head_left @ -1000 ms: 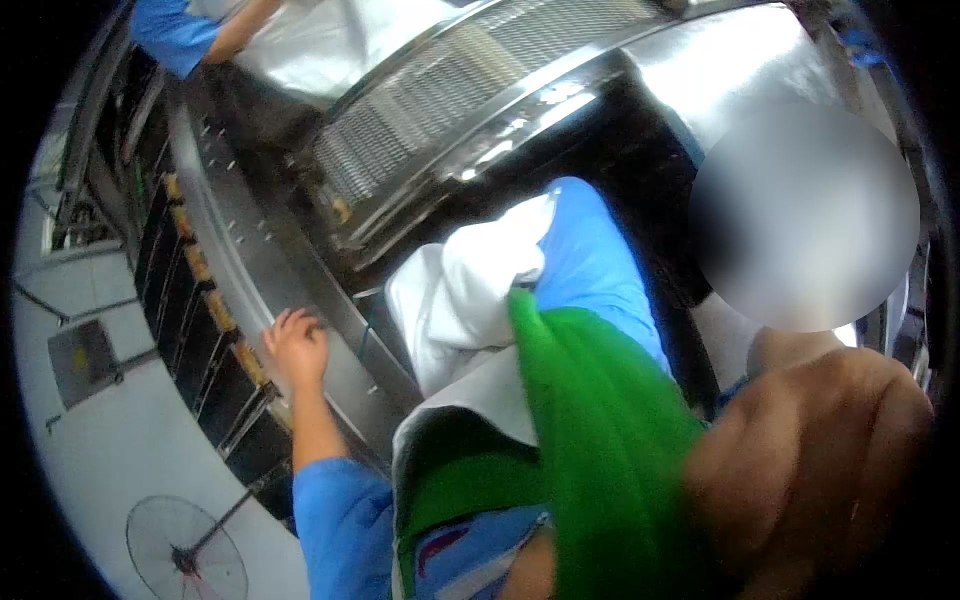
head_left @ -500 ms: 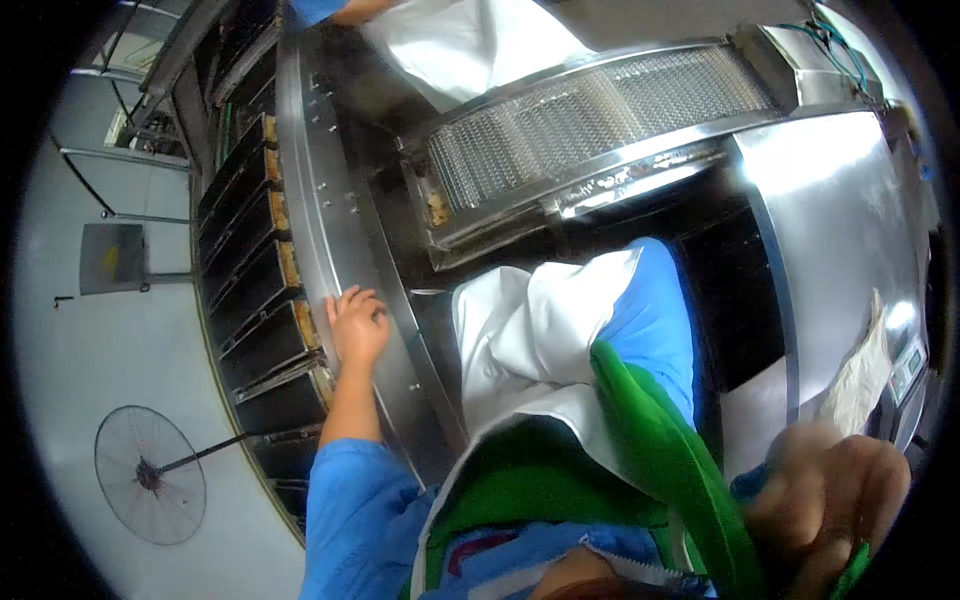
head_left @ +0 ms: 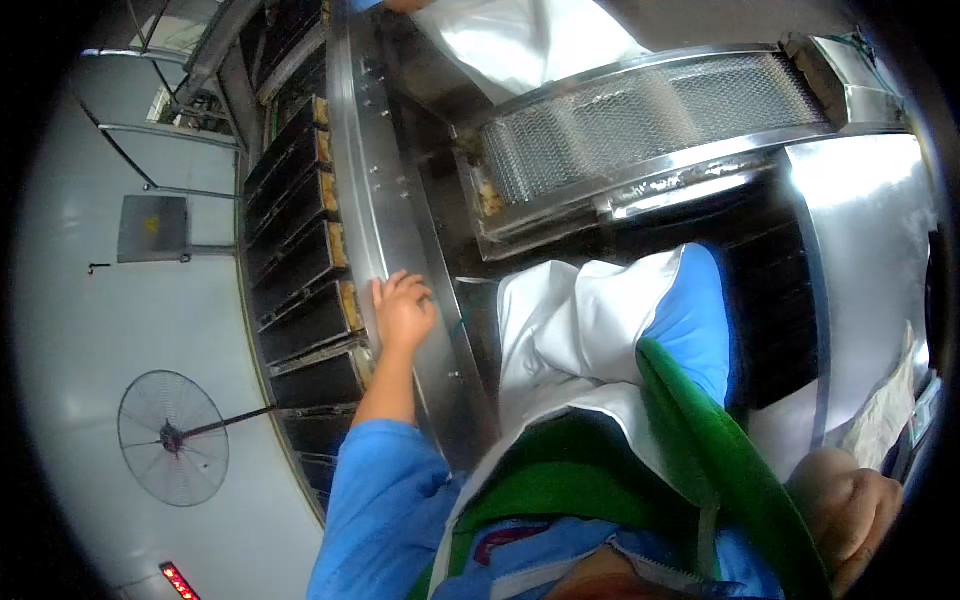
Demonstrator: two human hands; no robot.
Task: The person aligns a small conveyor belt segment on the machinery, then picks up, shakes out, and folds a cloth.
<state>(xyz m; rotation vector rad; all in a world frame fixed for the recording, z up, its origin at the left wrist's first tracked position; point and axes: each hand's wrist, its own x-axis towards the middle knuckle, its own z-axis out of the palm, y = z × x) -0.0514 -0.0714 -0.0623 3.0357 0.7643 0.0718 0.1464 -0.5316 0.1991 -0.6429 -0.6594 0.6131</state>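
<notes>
Fingers of one left hand spread on one metal rail; one right hand curls, its hold unclear.

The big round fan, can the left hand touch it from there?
Probably not. The left hand is at the metal rail, with the dark, yellow-edged panels between it and the fan, which looks well beyond them.
</notes>
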